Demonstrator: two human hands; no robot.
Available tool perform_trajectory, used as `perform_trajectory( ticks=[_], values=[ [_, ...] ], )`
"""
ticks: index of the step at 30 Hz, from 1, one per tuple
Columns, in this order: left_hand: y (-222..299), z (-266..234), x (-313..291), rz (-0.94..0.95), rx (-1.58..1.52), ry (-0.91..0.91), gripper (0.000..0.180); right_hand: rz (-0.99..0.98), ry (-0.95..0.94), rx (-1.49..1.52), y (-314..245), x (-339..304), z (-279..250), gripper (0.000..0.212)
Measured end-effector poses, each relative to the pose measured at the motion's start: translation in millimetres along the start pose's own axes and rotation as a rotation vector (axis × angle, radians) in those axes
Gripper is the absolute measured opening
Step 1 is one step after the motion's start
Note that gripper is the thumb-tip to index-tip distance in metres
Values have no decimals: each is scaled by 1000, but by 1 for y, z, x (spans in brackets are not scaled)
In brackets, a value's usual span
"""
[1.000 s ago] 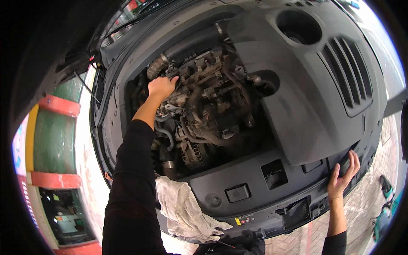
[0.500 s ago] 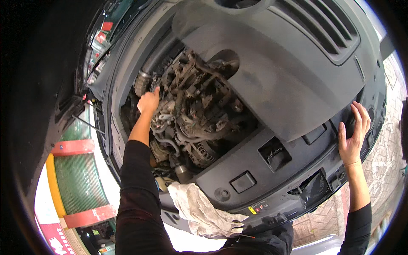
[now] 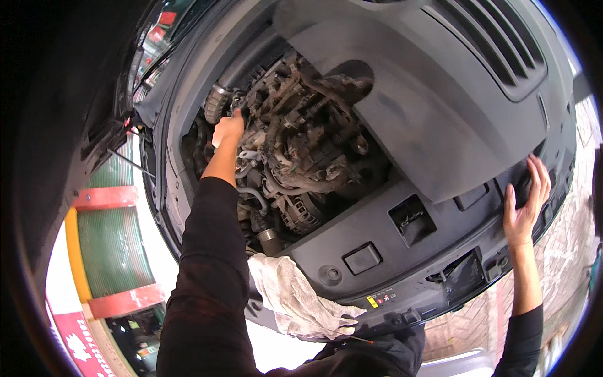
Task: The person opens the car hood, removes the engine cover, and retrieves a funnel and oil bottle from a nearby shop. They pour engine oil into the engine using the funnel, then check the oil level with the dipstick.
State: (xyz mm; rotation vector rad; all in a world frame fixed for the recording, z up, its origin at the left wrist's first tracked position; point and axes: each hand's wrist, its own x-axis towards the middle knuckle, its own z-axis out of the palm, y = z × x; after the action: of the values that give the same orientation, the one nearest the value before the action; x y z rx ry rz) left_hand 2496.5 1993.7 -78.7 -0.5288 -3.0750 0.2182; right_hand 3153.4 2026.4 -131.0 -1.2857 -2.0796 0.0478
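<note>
Deep in the open engine bay, my left hand (image 3: 228, 130) is curled closed with the thumb pointing away from me. It is beside the ribbed metallic hose (image 3: 217, 102), at the left of the dusty engine (image 3: 308, 138). Whatever its fingers grip is hidden by the hand. Over on the right, my right hand (image 3: 525, 204) lies open with its fingers spread on the black front trim panel (image 3: 320, 248), near the edge of the large grey engine cover (image 3: 433, 132). That cover sits over the far right part of the bay.
A dirty white cloth (image 3: 292, 295) drapes over the front edge, close to my body. The raised hood (image 3: 50, 125) fills the left side, with a thin prop rod (image 3: 133, 163) below it. A square opening (image 3: 411, 220) sits in the trim panel. Brick paving (image 3: 452, 333) shows beyond the car.
The view has shifted a little, moving the engine bay slightly in the picture. My left hand stays closed beside the ribbed hose, its wrist slightly turned. My right hand still rests on the panel.
</note>
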Motion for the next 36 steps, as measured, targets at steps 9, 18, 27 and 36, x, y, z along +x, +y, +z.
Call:
perform_trajectory(
  ticks=[9,18,27,36],
  values=[
    [0,0,7,7,34,-56,68,-53,-46,-33,3,1,2,59],
    [-21,6,11,240,114,-4,68,-84,-83,-125,3,-2,7,54],
    [-2,17,4,-3,72,85,68,-51,-109,-41,5,0,3,63],
    [8,46,35,-396,-175,22,56,-19,-142,63,15,5,-3,67]
  ],
)
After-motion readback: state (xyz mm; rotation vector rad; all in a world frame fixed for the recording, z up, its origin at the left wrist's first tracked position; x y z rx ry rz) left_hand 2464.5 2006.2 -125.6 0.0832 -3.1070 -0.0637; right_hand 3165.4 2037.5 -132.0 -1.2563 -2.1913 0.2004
